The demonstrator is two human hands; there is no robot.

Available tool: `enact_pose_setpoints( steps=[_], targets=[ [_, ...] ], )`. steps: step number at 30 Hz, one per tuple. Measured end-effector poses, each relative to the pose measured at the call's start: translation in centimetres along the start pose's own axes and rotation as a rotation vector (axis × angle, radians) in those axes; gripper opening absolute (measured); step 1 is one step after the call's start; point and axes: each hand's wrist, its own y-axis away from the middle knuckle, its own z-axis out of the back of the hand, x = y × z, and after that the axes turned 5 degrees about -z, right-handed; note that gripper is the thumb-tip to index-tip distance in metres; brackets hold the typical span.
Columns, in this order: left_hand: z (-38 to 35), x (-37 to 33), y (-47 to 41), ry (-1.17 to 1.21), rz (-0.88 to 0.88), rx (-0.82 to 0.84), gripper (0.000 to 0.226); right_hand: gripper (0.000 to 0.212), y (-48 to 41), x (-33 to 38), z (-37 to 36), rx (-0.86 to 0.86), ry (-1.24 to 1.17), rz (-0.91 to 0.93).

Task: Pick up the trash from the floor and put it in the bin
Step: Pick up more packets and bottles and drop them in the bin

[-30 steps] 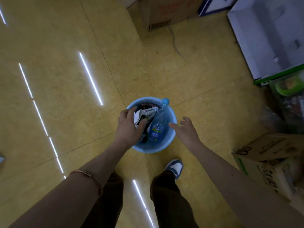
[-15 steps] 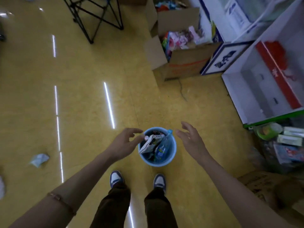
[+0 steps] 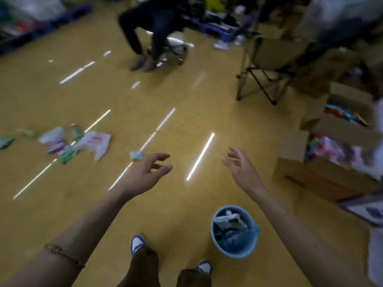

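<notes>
Blue plastic made up the bin [image 3: 238, 251], which stood on the yellow floor [image 3: 180, 214] just ahead of the person's right shoe [image 3: 204, 267], under the right forearm, and was filled with crumpled wrappers. Both hands were held out over the floor well beyond it. The left hand [image 3: 148, 172] had its fingers parted and loosely curved and gripped nothing. The right hand [image 3: 241, 168] was likewise spread and empty. More trash lay on the floor to the left: a small crumpled paper [image 3: 136, 155] nearest the left hand, and farther off a white plastic bag [image 3: 96, 142], a bottle [image 3: 76, 131] and a green wrapper [image 3: 67, 155] bunched together. An open cardboard box [image 3: 306, 172] stood at the right, and a seated person [image 3: 149, 27] was at the far side.
</notes>
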Motion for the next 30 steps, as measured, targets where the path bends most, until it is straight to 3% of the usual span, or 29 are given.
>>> enact_pose_setpoints(
  steps=[7,14,17,22,25,30],
  targets=[
    [12.0,5.6,8.4,0.076,0.119,-0.442,0.031,0.056,-0.2,9.4,-12.6,0.279,0.117,0.193],
    [23.3,11.8,14.8,0.173,0.119,-0.618,0.026,0.056,1.6,18.7,-26.7,0.432,0.195,0.335],
    [28.6,14.4,17.0,0.142,0.121,-0.695,0.039,0.056,2.6,22.5,-33.9,0.495,0.215,0.406],
    [36.0,18.6,20.3,0.098,0.095,-0.856,0.025,0.056,4.3,27.6,-45.3,0.606,0.202,0.475],
    [39.7,20.7,21.4,0.049,0.144,-0.910,0.035,0.057,5.4,29.9,-50.2,0.652,0.193,0.474],
    [44.3,23.8,20.6,0.002,0.154,-0.975,0.032,0.055,4.9,32.9,-56.0,0.728,0.227,0.495]
  ],
)
